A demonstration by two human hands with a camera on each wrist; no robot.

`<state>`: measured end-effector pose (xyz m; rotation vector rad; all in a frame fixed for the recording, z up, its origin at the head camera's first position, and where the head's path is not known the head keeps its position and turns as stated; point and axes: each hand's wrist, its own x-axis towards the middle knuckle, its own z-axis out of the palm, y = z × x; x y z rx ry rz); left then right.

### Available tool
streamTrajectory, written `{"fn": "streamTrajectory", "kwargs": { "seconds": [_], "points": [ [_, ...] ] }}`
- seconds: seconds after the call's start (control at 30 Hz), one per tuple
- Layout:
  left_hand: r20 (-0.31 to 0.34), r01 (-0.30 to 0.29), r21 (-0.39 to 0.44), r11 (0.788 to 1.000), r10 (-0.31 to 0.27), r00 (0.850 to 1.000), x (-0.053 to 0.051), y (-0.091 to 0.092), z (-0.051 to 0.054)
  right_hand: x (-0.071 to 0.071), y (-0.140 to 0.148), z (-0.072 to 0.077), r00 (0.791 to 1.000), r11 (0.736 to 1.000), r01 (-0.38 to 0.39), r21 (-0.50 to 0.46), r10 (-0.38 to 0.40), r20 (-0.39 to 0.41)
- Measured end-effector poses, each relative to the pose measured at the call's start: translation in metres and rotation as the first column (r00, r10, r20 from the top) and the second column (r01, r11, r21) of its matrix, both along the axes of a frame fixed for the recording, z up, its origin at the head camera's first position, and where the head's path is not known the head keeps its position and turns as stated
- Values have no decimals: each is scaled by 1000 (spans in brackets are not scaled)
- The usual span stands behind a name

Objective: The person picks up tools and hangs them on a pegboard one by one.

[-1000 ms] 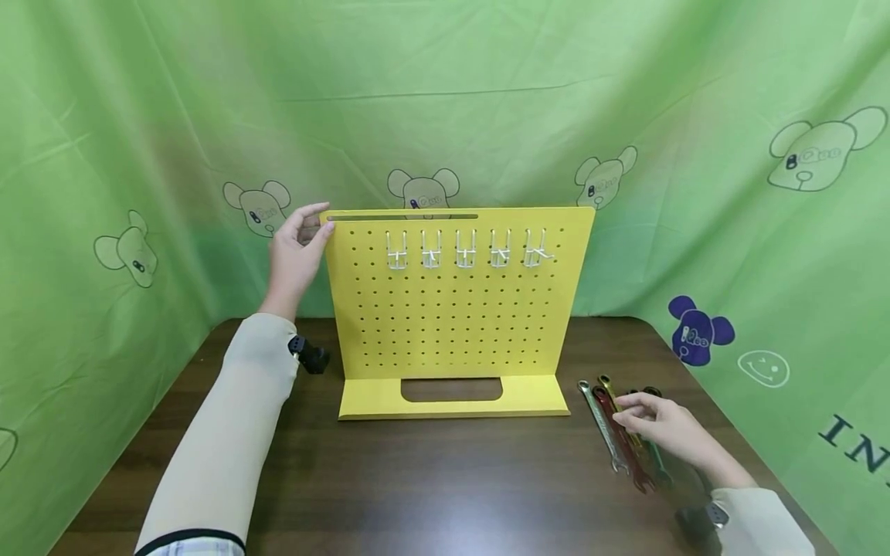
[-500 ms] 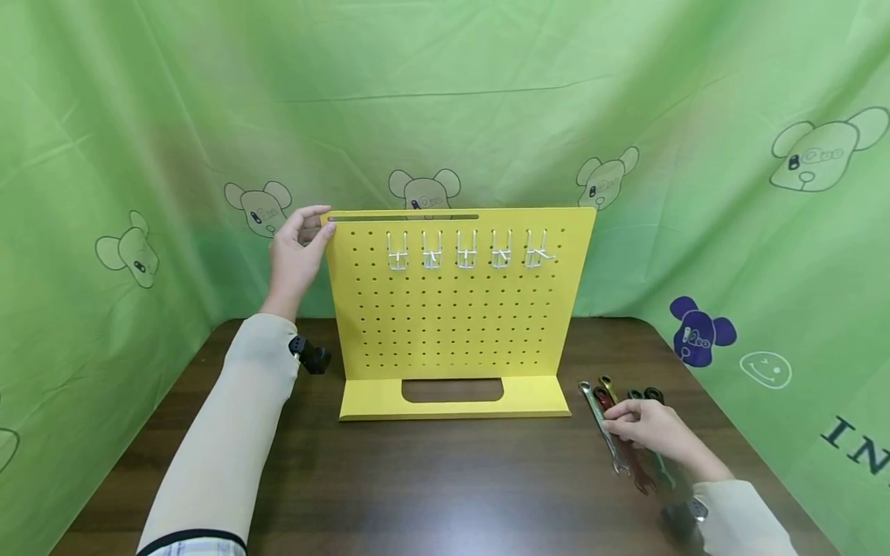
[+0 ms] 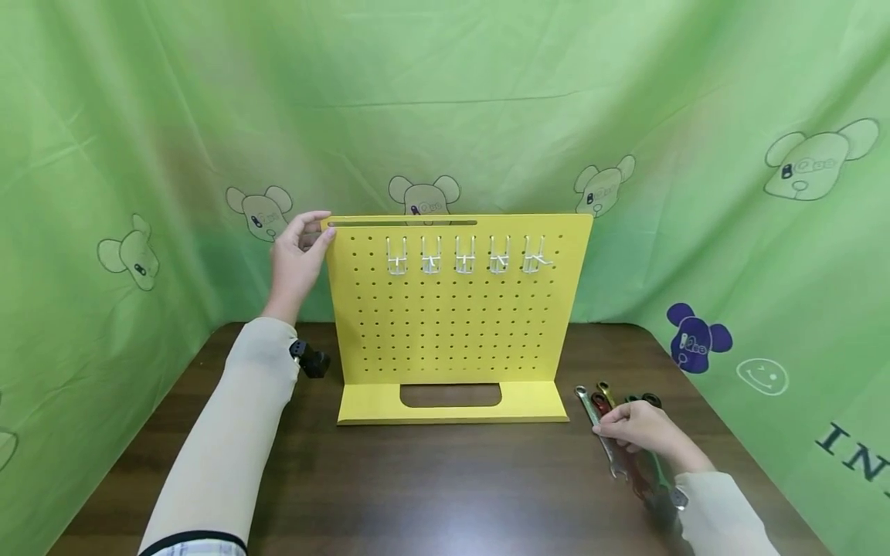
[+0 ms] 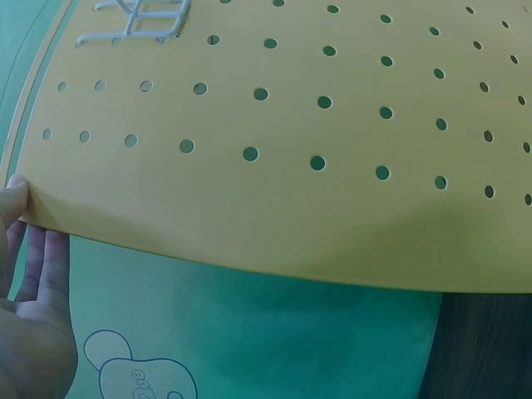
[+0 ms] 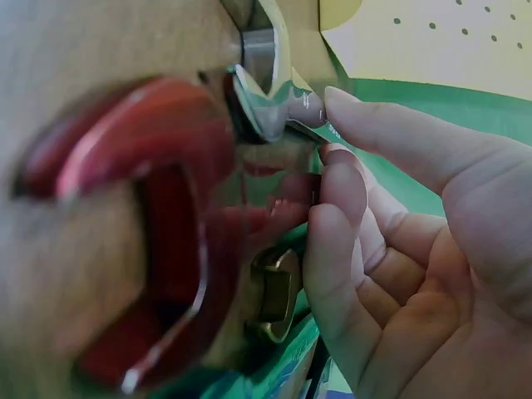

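Your right hand [image 3: 643,430] is a little farther left than 1.0 s earlier, brought over to the silver wrench [image 3: 608,450]. Thumb and fingertips pinch that wrench's shaft, and it lies leftmost of its group on the brown table [image 3: 445,479]. Just beside it, partly covered by your hand, lie the red wrench [image 5: 218,216], the gold wrench [image 3: 609,399] and the green wrench [image 3: 660,469]. You also have 2 dark ring ends [image 3: 658,402] showing past your knuckles; which shafts they belong to is hidden. Farther off stands the yellow pegboard [image 3: 445,303], tabletop visible through the cut-out in its base. Its upper holes hold 5 white wire hooks [image 3: 465,265] in 1 row. Your left hand [image 3: 295,262] still pinches the board's upper left corner, thumb in front, fingers behind. Beyond hangs a green cloth [image 3: 445,62] printed with round-eared cartoon heads.
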<state>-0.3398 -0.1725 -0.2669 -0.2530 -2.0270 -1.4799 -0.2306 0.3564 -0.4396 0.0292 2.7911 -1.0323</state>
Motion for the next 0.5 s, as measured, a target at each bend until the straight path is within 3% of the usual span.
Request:
{"fn": "streamTrajectory", "kwargs": {
  "seconds": [0.5],
  "points": [
    [8,-4,-15,1000,4,1000,-1,-2,-1,-7,-8,2,998,993,49,103,-52,21]
  ]
}}
